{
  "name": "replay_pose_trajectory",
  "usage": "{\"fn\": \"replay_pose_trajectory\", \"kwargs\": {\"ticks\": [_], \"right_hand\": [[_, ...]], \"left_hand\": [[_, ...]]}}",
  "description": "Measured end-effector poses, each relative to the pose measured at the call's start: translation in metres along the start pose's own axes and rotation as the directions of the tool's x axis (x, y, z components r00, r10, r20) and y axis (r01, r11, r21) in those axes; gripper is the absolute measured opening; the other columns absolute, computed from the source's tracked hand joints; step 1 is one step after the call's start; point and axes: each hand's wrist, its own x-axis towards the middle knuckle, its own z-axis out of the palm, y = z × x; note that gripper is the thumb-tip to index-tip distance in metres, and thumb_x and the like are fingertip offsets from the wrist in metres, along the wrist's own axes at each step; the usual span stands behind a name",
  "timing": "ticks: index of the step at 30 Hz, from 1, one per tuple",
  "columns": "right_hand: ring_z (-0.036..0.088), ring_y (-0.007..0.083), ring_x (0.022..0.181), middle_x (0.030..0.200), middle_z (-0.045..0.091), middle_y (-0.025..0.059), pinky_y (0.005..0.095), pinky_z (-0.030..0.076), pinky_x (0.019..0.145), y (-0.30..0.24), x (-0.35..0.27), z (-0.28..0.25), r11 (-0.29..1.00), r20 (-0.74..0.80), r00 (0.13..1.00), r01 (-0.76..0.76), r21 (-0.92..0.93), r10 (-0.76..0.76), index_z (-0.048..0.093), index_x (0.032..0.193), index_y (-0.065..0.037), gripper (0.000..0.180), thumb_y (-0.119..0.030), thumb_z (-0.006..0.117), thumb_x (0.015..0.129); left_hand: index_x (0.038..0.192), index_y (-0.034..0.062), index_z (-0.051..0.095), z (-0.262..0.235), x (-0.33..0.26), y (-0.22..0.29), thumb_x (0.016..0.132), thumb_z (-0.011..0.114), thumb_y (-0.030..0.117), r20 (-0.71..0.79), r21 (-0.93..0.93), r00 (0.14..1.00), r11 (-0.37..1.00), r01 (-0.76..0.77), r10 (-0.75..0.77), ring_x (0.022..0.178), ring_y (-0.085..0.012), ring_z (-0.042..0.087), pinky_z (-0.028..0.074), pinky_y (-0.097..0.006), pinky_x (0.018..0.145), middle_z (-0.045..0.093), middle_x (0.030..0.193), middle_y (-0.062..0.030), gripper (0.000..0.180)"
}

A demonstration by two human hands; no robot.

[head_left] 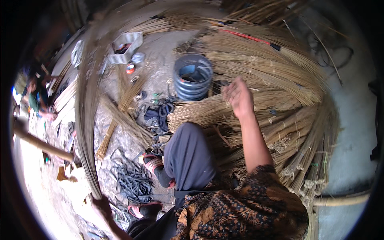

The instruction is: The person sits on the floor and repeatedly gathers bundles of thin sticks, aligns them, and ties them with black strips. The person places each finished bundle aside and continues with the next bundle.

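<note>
At the lower left, my left hand (103, 207) is wrapped round the end of a long bundle of thin sticks (85, 132). The bundle stands up from my fist, fans out toward its far end and is smeared by motion there. My right hand (240, 98) is raised ahead of me with its fingers apart and nothing in them. Below it lie tied bundles of thin straw-coloured sticks (264, 70). A ribbed grey bucket (193, 90) stands just left of my right hand, with something blue inside.
Dark rubber-like strips (132, 176) are heaped by my sandalled feet, with another dark pile (160, 114) near the bucket. A white crate (126, 47), an orange tape roll (130, 68) and a red pole (246, 36) lie farther off. Another person (38, 96) sits at far left near a bamboo pole (44, 143).
</note>
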Motion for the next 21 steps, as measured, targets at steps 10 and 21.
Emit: {"fn": "replay_pose_trajectory", "kwargs": {"ticks": [10, 21], "right_hand": [[0.072, 0.0241, 0.088, 0.109, 0.073, 0.0156, 0.0353, 0.058, 0.075, 0.148, -0.1, 0.097, 0.657, 0.501, -0.454, 0.306, -0.689, 0.737, 0.065, 0.123, 0.003, 0.032, -0.02, 0.062, 0.1], [0.071, 0.0138, 0.078, 0.105, 0.071, 0.0093, 0.0238, 0.057, 0.056, 0.311, -0.119, 0.161, 0.692, 0.556, 0.498, -0.135, -0.709, 0.666, 0.061, 0.13, -0.004, 0.042, -0.037, 0.064, 0.104]], "left_hand": [[0.081, 0.0087, 0.06, 0.072, -0.052, 0.093, 0.084, 0.075, 0.006, 0.501, -0.742, 0.829, 0.371, 0.559, -0.247, 0.055, -0.0116, 0.053, 0.044, -0.03, 0.05, 0.059, 0.067, -0.0001, 0.016], [0.092, 0.0014, 0.072, 0.154, -0.059, 0.082, 0.084, 0.075, 0.014, 0.773, -0.56, 0.568, 0.117, 0.82, -0.284, 0.065, -0.0198, 0.064, 0.054, -0.037, 0.06, 0.067, 0.076, -0.0071, 0.015]]}}
